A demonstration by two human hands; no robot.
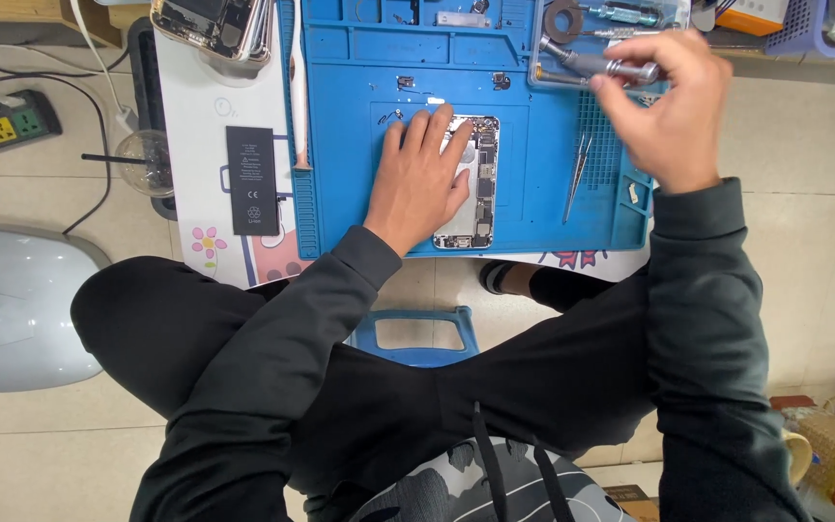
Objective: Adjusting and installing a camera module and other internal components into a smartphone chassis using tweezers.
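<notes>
Phone (475, 184) is lying opened on the blue mat (533, 193), the left hand (422, 179) pressing flat to steady it while the right hand (674, 106) is clamping a screwdriver (596, 63).

An opened phone (475, 184) (circuit boards exposed) is laid flat on the mat; a metal screwdriver (596, 63) is held tilted above the tray.

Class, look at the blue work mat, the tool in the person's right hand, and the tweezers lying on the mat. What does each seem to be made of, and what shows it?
Blue work mat: probably silicone or soft rubber; matte surface with moulded compartments.
Tool in the right hand: seemingly metal; silvery and shiny.
Tweezers: likely steel; thin, grey, glinting.
</notes>
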